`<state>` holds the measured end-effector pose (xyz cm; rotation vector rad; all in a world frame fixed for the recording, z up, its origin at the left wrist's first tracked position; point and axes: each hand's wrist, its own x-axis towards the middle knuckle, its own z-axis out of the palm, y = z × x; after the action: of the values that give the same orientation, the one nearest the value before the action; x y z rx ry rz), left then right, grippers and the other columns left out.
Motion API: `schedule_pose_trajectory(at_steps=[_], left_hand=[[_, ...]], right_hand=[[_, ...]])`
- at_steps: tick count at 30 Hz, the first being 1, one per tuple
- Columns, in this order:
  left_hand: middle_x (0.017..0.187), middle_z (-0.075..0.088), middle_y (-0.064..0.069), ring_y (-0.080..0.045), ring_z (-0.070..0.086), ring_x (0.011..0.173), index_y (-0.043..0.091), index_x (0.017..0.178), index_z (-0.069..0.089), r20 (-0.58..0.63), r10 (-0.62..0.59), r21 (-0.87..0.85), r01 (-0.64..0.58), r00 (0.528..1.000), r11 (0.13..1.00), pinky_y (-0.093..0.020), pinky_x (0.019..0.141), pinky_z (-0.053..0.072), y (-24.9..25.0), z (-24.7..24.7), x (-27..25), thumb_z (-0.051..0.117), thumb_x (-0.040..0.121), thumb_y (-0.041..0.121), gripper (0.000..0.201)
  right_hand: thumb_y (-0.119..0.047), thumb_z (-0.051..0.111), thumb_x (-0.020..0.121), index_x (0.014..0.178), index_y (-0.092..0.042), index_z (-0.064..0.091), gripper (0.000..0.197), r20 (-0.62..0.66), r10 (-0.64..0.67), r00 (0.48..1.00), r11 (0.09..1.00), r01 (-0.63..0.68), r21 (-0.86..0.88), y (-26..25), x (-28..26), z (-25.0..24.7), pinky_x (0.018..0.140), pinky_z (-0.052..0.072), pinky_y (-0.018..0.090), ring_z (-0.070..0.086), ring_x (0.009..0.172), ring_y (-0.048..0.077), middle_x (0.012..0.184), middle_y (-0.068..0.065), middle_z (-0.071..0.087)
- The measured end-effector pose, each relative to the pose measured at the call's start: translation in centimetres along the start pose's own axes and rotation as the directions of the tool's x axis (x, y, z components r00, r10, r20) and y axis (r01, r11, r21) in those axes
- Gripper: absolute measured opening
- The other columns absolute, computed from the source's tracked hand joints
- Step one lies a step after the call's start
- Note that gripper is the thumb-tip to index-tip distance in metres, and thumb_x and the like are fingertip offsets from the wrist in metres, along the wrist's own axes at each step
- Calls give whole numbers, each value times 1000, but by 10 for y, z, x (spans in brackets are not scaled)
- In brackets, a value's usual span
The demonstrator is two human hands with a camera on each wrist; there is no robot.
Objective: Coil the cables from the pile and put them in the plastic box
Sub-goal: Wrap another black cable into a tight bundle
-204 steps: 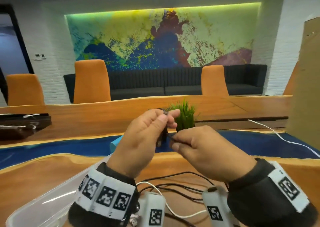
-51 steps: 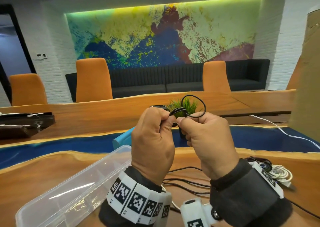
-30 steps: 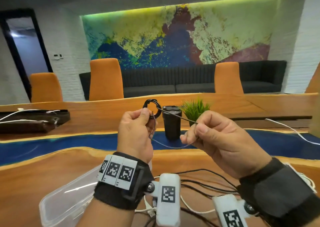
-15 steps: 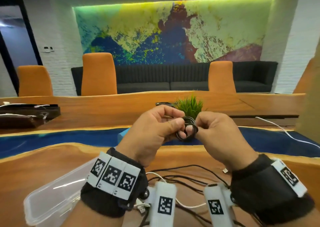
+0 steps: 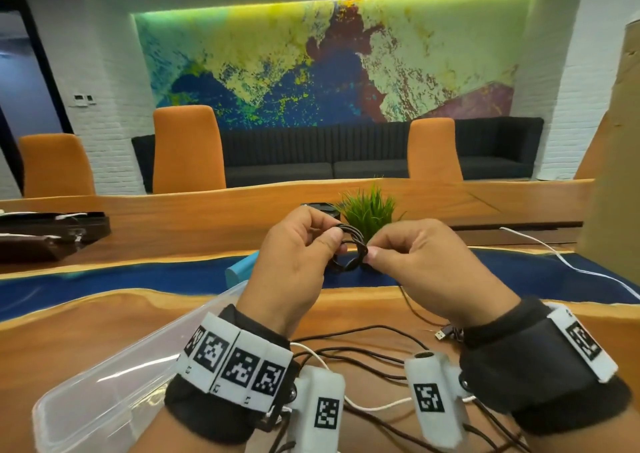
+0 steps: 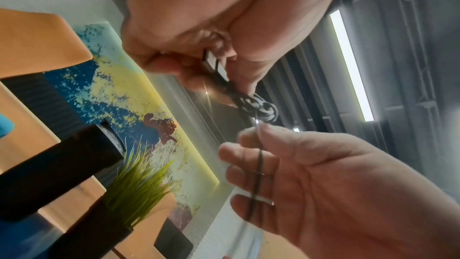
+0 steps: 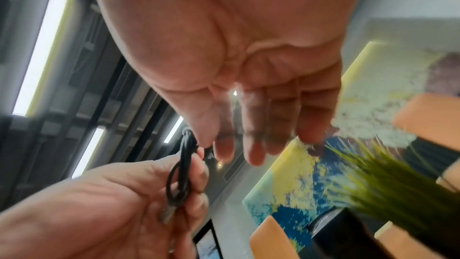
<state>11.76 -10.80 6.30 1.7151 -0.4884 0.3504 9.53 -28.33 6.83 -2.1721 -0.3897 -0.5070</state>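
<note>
I hold a small black cable coil (image 5: 349, 246) up in front of me, above the table. My left hand (image 5: 329, 241) grips the coil between thumb and fingers; the left wrist view shows the coil (image 6: 260, 105) and its plug (image 6: 215, 64) in that grip. My right hand (image 5: 372, 253) pinches the cable's loose tail (image 6: 259, 162) right beside the coil. In the right wrist view the coil (image 7: 181, 174) lies in the left hand's fingers. The clear plastic box (image 5: 104, 393) sits at lower left under my left wrist. Loose black and white cables (image 5: 363, 355) lie on the table below my hands.
A green plant (image 5: 369, 210) and a black cup (image 5: 320, 206) stand just behind my hands. A blue object (image 5: 242, 267) lies beyond the box. A white cable (image 5: 554, 255) trails off to the right. Brown cardboard (image 5: 613, 175) rises at the right; a dark tray (image 5: 52, 234) sits far left.
One second ago my right hand held the tail out to the right of the coil. The hands have come together, and the tail is now drawn in at the coil.
</note>
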Motion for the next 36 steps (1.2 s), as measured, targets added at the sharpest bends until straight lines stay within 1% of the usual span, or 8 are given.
schedule_pose_trajectory(at_steps=[5,11,15,17,20,25,28,36], left_hand=[[86,68,1,-1,63,77,19,97,62,-59,105,184,-92,993,979,-11,62,48,-3,2,-1,59,97,15,5],[78,66,1,2,57,65,13,99,64,25,-24,-46,26,999,999,-15,63,46,0,9,-2,56,99,14,8],[81,66,-3,-15,60,79,10,98,65,137,14,-74,-4,991,997,-31,75,52,-5,2,1,57,99,19,12],[82,67,-3,-16,62,81,8,98,64,260,88,-34,-82,962,996,-29,77,54,-3,-3,1,57,97,19,14],[90,71,-11,-16,69,83,6,98,65,409,105,4,-117,906,993,-25,73,56,5,-11,-1,63,92,8,7],[83,72,5,-6,66,79,24,93,72,427,39,377,-217,903,900,-27,72,56,1,-26,3,68,91,19,7],[80,71,8,-3,65,79,28,93,71,413,29,458,-235,910,857,-25,73,54,-6,-26,5,64,95,21,10],[81,72,0,-7,67,77,19,93,71,371,37,318,-165,928,934,-17,70,51,1,-33,7,62,95,11,12]], right_hand=[[-29,68,86,93,-27,74,10,-161,-292,943,952,269,-147,-12,-2,2,80,48,16,57,96,3,97,-15,61],[-32,61,85,89,-23,72,16,-111,-350,930,895,298,-331,-1,0,14,68,54,37,58,82,9,89,-11,60],[-15,73,82,79,-13,68,6,29,-75,997,976,67,207,1,2,2,83,56,40,64,89,22,92,5,68],[-15,70,80,82,-8,65,9,230,89,969,802,-207,560,2,0,-5,87,54,45,67,92,32,93,14,70],[-19,64,83,97,-4,62,21,295,178,939,654,-337,678,3,-1,-8,75,54,39,64,80,26,86,13,66],[-22,65,92,87,-18,66,6,74,101,992,994,-103,31,1,-1,-3,64,48,23,57,70,7,79,-5,64],[-26,65,92,88,-28,63,5,51,44,998,964,-29,-264,6,2,5,70,48,28,55,81,10,85,-10,60],[-27,66,91,82,-25,68,10,-219,-12,976,918,-76,-388,24,10,0,71,47,31,57,80,16,79,-6,63]])
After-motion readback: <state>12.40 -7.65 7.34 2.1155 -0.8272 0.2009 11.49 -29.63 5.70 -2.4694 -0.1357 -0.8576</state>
